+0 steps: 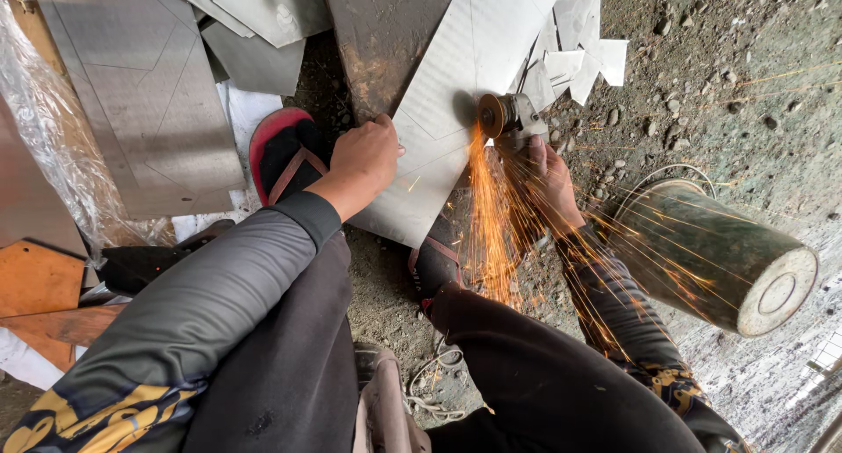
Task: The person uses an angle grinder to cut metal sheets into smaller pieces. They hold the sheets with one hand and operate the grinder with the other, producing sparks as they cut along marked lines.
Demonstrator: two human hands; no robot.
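My left hand (367,159) presses down on the left edge of a long silver metal sheet (460,76) lying on the ground. My right hand (553,181) grips an angle grinder (509,118) whose disc bites the sheet's right edge. Orange sparks (491,234) stream back toward me over my right arm and leg. Thin scribed lines show on the sheet. My feet in red and black sandals (285,155) rest beside the sheet.
Cut metal offcuts (579,54) lie past the grinder. More marked sheets (140,93) lie at left, with plastic wrap (44,128) and orange boards (39,282). A green cylinder (710,256) lies at right on gravel. A rusty plate (381,36) sits behind the sheet.
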